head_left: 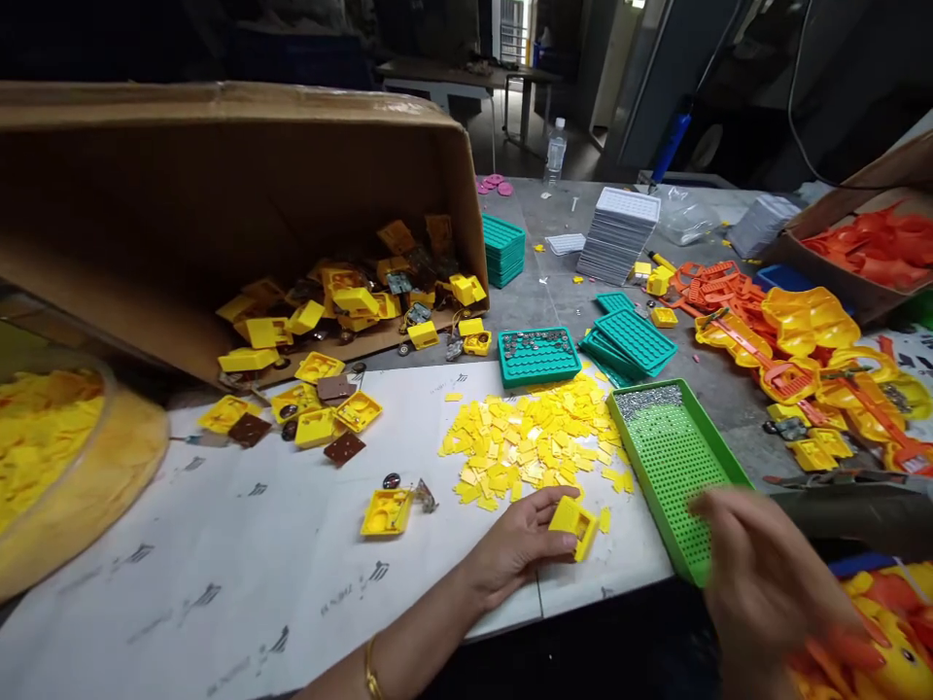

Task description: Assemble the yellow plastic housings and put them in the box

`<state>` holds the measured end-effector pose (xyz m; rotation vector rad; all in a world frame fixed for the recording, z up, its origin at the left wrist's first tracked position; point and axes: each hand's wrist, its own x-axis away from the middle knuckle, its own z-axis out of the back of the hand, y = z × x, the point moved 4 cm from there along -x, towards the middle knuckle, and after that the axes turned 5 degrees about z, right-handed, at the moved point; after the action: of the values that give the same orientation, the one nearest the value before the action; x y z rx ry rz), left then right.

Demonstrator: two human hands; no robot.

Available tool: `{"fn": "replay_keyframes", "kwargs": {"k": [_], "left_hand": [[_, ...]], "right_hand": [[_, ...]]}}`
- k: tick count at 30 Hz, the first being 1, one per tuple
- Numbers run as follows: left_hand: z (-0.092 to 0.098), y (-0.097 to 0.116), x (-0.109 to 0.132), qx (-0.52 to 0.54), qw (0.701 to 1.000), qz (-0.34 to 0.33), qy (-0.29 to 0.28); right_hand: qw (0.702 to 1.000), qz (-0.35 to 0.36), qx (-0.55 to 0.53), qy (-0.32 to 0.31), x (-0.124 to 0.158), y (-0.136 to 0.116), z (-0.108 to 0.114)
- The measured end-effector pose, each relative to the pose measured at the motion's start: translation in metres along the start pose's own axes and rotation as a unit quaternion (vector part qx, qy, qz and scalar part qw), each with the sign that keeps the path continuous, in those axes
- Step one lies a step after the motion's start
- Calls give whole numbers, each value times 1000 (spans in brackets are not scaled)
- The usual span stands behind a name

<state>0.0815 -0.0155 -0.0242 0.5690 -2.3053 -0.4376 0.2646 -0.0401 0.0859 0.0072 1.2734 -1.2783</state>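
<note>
My left hand (521, 544) is closed around a yellow plastic box-shaped housing (573, 527), its recessed side facing right, just above the table edge. My right hand (765, 574) is raised over the near end of a green perforated tray (674, 457), smeared by motion, and its fingers cannot be made out clearly. Small silvery metal parts (648, 399) fill the tray's far end. Beyond my left hand spreads a pile of small flat yellow plastic pieces (525, 437). To its left lies an open yellow housing (386, 512) with a dark round part and wires beside it.
A cardboard box (470, 204) on its side spills yellow housings. Teal trays (539, 365) stand behind the pile, one with small dark parts. White trays (619, 233) are stacked farther back. Orange and yellow plastic parts (794, 340) crowd the right. A yellow tub (138, 457) stands left.
</note>
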Motion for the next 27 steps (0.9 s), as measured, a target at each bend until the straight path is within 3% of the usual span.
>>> {"fn": "replay_keyframes", "kwargs": {"k": [1,5,8,13,20,24,27], "left_hand": [[0,1,0,-16,1000,-8,-5],[2,9,5,-74,996,-36,-19],[8,14,7,-76,996,-48,-25],[18,12,3,-58,997,-48,-36],[18,14,5,-48,998,-46,-19],[19,22,6,-44,997,-67,23],[22,32,9,-30,993,-100,63]], "right_hand": [[1000,13,7,4,-16,5,-24],[981,-23,112,-155,-85,60,-129],[968,-32,153,-197,-109,91,-170],[949,-44,204,-235,-102,97,-187],[938,-70,197,-277,-107,96,-198],[937,-77,170,-295,-114,95,-199],[944,-86,134,-290,-108,82,-187]]}}
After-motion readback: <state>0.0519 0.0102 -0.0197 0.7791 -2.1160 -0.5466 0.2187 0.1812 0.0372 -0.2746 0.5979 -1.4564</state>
